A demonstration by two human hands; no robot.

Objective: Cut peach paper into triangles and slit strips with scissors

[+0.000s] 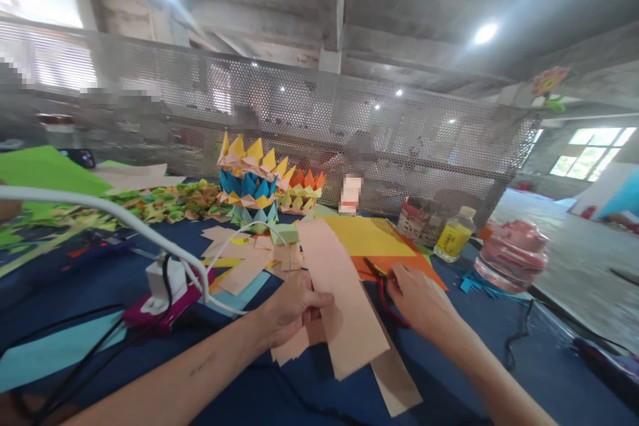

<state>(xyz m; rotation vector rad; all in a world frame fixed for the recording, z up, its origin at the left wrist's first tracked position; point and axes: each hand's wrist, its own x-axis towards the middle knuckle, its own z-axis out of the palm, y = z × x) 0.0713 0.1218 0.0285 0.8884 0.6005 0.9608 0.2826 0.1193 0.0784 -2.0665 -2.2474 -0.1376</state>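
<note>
My left hand (294, 309) is closed on a long peach paper strip (344, 306), its thumb lying across the upper face. The strip slants from the middle of the table toward me. Beneath it lie more peach paper pieces (397, 379), partly covered. My right hand (417, 296) has its fingers curled at a pair of scissors (382, 286) with red handles and dark blades. The blades point away to the left, over orange paper (424, 269). Yellow paper sheets (372, 236) lie just beyond. Part of the scissors is hidden by my fingers.
Folded-paper crowns (249, 186) stand at the back beside a heap of small folded pieces (170, 203). A magenta power strip (164, 306) with white and black cables sits left. On the right are a yellow-labelled bottle (454, 236) and a pink transparent jug (514, 256).
</note>
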